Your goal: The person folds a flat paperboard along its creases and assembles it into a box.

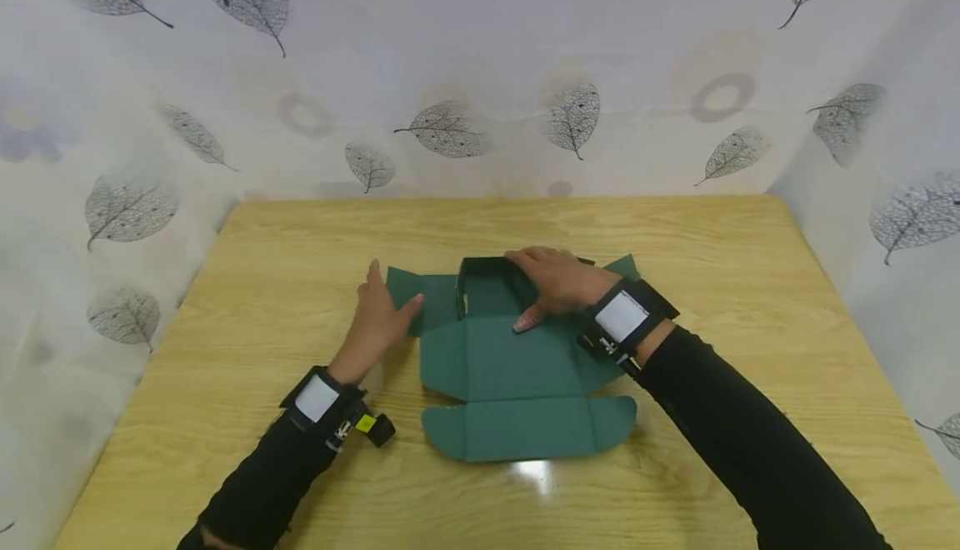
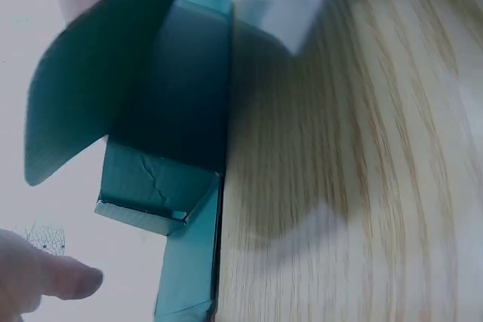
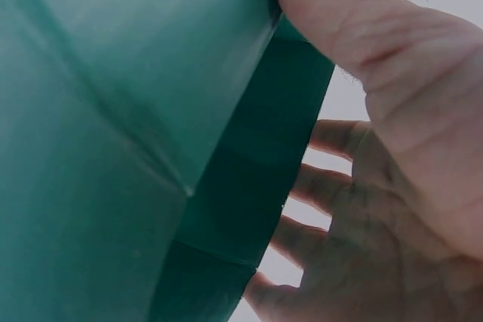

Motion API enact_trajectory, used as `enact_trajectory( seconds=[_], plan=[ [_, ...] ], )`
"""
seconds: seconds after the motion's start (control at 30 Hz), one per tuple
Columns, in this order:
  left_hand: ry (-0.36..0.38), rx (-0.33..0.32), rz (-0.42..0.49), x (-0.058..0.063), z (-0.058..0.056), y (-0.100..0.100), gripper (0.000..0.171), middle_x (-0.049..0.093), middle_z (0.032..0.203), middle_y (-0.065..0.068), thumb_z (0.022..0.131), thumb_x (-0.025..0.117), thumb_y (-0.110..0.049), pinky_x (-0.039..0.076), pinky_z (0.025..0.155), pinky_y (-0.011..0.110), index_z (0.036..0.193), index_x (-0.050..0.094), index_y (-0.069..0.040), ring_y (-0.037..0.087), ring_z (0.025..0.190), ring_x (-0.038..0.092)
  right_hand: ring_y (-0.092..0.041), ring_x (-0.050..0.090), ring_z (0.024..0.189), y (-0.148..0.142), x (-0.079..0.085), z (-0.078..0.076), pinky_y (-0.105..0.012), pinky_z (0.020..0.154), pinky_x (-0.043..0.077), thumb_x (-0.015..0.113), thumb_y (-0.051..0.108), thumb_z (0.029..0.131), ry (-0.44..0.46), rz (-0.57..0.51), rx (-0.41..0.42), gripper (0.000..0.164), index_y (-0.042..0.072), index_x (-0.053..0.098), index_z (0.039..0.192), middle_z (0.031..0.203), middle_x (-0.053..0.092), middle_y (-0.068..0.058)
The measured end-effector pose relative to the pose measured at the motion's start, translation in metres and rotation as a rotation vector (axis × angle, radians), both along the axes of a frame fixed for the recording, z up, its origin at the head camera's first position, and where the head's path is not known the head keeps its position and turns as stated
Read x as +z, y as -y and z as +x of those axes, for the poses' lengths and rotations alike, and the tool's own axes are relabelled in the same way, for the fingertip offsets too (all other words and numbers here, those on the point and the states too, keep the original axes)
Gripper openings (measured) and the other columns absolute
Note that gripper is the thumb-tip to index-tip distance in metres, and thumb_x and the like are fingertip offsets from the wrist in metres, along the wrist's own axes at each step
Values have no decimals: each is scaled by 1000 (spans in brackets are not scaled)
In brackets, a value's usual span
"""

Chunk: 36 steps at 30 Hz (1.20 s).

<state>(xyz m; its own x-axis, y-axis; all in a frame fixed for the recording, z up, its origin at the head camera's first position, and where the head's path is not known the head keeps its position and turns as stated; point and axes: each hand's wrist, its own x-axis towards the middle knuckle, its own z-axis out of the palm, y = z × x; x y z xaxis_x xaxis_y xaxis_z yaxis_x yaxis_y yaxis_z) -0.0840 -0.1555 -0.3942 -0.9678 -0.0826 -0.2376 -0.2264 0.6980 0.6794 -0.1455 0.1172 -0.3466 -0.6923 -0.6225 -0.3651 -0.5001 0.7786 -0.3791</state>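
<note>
A dark green cardboard box (image 1: 521,358), partly unfolded, lies on the table with its back wall standing and its side and front flaps spread. My right hand (image 1: 558,279) grips the raised back wall, thumb on the inside and fingers over the top edge. In the right wrist view, several fingertips (image 3: 302,182) rest along the outer edge of the green wall. My left hand (image 1: 375,325) is at the left rear flap (image 1: 438,296), fingers extended and thumb overlapping it. The left wrist view shows the left thumb (image 2: 56,275) apart from the cardboard.
The wood-grain table (image 1: 262,283) extends around the box. Behind it and at both sides hangs a pale cloth (image 1: 480,50) printed with leaves. Each wrist wears a black strap with a small camera (image 1: 381,431).
</note>
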Motion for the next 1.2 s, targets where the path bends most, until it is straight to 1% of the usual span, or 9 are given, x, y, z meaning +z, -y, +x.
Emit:
enact_trajectory(
  seconds=[0.13, 0.23, 0.3, 0.4, 0.53, 0.67, 0.77, 0.97, 1.2],
  plan=[
    [24, 12, 101, 2, -1, 1, 88, 10, 153, 30, 97, 52, -37, 28, 105, 58, 151, -10, -5, 46, 137, 22, -38, 15, 142, 1, 1, -1, -55, 113, 11, 78, 46, 74, 3, 6, -8, 106, 7, 17, 152, 154, 21, -19],
    [-9, -1, 119, 4, 0, -1, 78, 18, 152, 27, 97, 51, -36, 31, 104, 57, 152, 6, -4, 44, 137, 25, -38, 16, 142, 2, 1, -1, -54, 113, 11, 77, 46, 74, 4, 19, -11, 105, 7, 17, 152, 154, 22, -18],
    [-31, -19, 122, 6, 2, -3, 72, 28, 149, 25, 97, 52, -37, 37, 101, 55, 151, 17, -5, 41, 134, 33, -38, 17, 142, 3, 1, -1, -54, 113, 12, 77, 46, 74, -3, 29, -6, 105, 6, 18, 151, 154, 23, -18],
    [-44, -65, 146, 10, 4, -8, 69, 39, 143, 23, 96, 52, -43, 46, 92, 50, 151, 24, -11, 38, 125, 46, -38, 19, 141, 4, 1, -1, -54, 113, 14, 77, 47, 74, -12, 43, -5, 105, 7, 18, 151, 153, 23, -18],
    [-46, -165, 169, 16, 6, -19, 74, 39, 145, 18, 92, 53, -54, 51, 85, 46, 152, 20, -27, 35, 118, 54, -37, 19, 141, 5, 1, -1, -54, 113, 15, 77, 47, 74, -16, 52, -12, 106, 7, 18, 151, 153, 24, -17],
    [-72, -314, 116, 19, 6, -30, 74, 33, 149, 16, 90, 53, -58, 49, 88, 48, 151, 21, -31, 37, 120, 52, -37, 19, 141, 6, 0, -1, -53, 113, 14, 77, 48, 74, -17, 56, -25, 106, 7, 18, 151, 154, 23, -17],
    [-119, -409, 70, 18, 6, -36, 68, 36, 147, 18, 93, 52, -52, 45, 94, 49, 150, 29, -22, 37, 123, 49, -37, 19, 141, 6, 1, -1, -53, 113, 14, 77, 48, 73, -9, 55, -37, 107, 8, 18, 152, 154, 23, -17],
    [-200, -481, -71, 15, 4, -46, 55, 42, 139, 25, 97, 52, -42, 40, 97, 52, 143, 43, -13, 40, 126, 44, -37, 17, 142, 6, 0, -1, -52, 114, 12, 78, 50, 72, 3, 51, -48, 109, 9, 17, 152, 155, 20, -16],
    [-238, -511, -221, 13, 0, -52, 50, 47, 132, 24, 97, 48, -45, 43, 92, 49, 139, 50, -16, 38, 117, 48, -36, 17, 142, 5, -1, -2, -52, 114, 12, 78, 52, 70, -7, 61, -48, 111, 10, 17, 152, 155, 22, -16]
  ],
)
